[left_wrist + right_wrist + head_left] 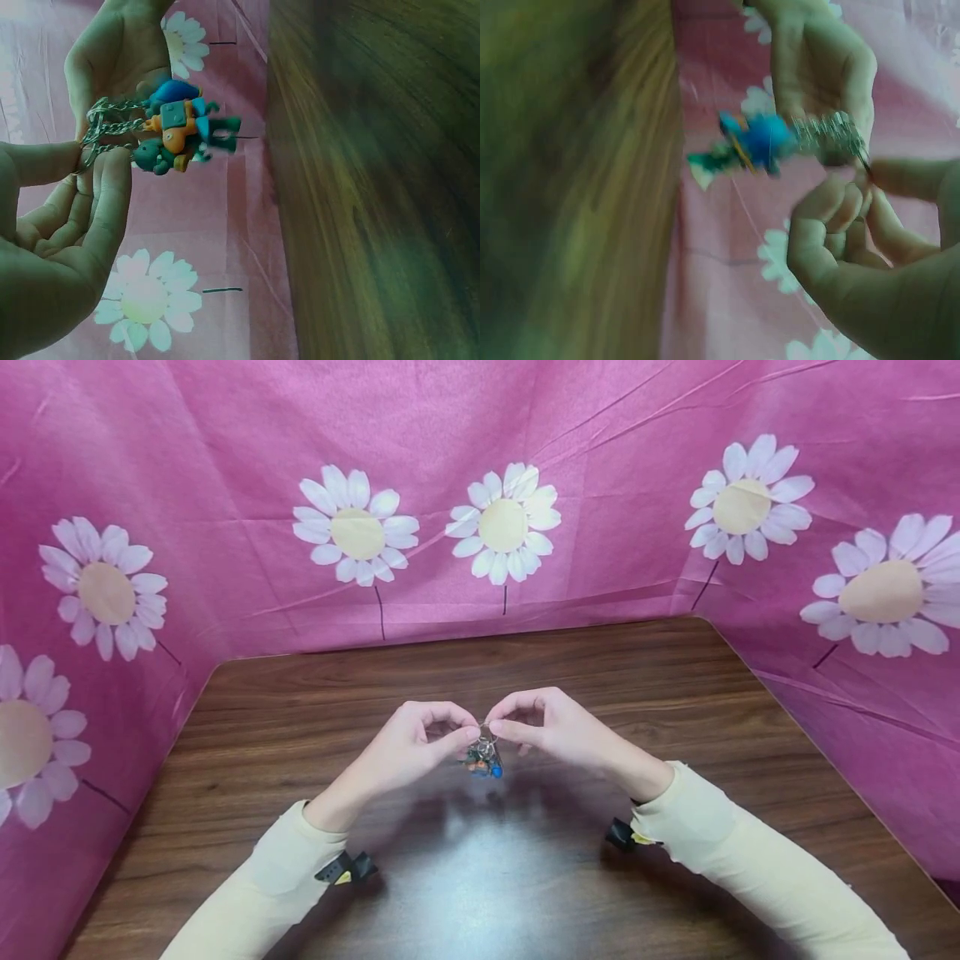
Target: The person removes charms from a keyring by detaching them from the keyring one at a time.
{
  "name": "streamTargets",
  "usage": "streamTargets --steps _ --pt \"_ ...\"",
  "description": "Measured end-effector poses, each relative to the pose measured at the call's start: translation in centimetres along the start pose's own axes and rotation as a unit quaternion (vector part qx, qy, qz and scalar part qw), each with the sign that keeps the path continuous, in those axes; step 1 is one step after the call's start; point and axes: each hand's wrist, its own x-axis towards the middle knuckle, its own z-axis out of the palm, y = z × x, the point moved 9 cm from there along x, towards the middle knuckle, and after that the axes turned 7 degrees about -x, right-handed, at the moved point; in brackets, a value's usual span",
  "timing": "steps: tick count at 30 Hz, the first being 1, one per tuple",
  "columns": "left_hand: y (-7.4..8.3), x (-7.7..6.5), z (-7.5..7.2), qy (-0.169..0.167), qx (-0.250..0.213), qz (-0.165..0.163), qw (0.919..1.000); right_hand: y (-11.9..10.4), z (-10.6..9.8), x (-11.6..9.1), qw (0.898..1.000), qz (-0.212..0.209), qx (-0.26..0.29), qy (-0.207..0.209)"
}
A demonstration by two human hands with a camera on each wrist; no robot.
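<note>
Between both hands hangs a keychain (485,767) with small colourful figurines. My left hand (401,747) pinches its metal ring (486,727) between thumb and fingertip from the left. From the other side, thumb and index finger of my right hand (570,731) pinch that same ring. In the left wrist view, silver chains (112,126) lead from the fingertips to green, blue and orange figurines (176,135). The right wrist view shows a blue figurine (767,140), blurred, dangling below several chain links (829,135).
A dark wood-grain table (315,693) lies beneath the hands. Pink cloth (600,543) with printed white daisies rises behind it and along both sides. Each pale sleeve has a black strap piece (352,868) beneath the wrist.
</note>
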Motion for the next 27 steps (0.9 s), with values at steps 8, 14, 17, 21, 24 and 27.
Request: streamTargets --steps 8,14,17,21,24,27 --pt "0.5 0.0 0.2 -0.009 -0.018 0.002 0.9998 -0.6 -0.2 0.2 0.998 -0.008 -0.051 -0.042" --pt "0.7 -0.1 0.2 -0.016 -0.015 0.027 0.9994 -0.4 0.0 0.0 0.999 -0.009 0.003 -0.042" --pt "0.7 -0.2 0.2 -0.021 -0.028 0.036 0.9987 0.0 0.2 0.0 0.997 0.007 0.068 -0.036" --pt "0.6 -0.2 0.2 -0.027 -0.028 0.054 0.9978 0.6 1.1 -0.1 0.977 0.040 0.205 -0.045" --pt "0.7 -0.3 0.1 -0.029 -0.008 0.073 0.9969 0.8 1.6 -0.2 0.960 0.049 0.270 -0.054" --pt "0.8 -0.3 0.1 -0.029 0.009 0.089 0.9955 0.8 1.6 -0.2 0.957 0.046 0.280 -0.056"
